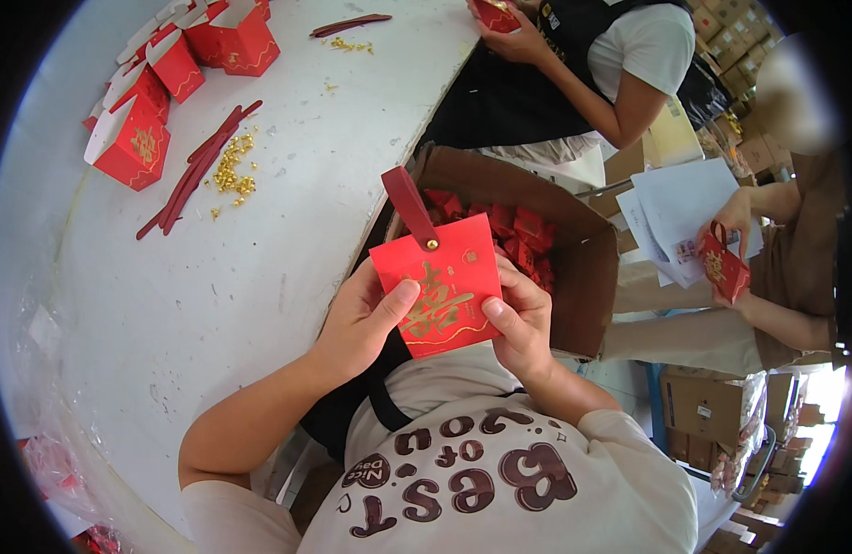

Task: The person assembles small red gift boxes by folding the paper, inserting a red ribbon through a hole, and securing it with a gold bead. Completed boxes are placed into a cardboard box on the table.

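Note:
Between my two hands is a red gift box with gold lettering, its top face turned up toward me. A dark red strap loop rises from its upper edge, fixed by a small gold rivet. My left hand grips the box's left side, thumb on the front. My right hand holds the right side the same way, thumb near the lower corner. The fingers behind the box are hidden.
On the white table lie dark red straps, gold rivets and several open red boxes. A cardboard carton of red boxes stands beyond my hands. One co-worker is at the table; another holds a red box and papers.

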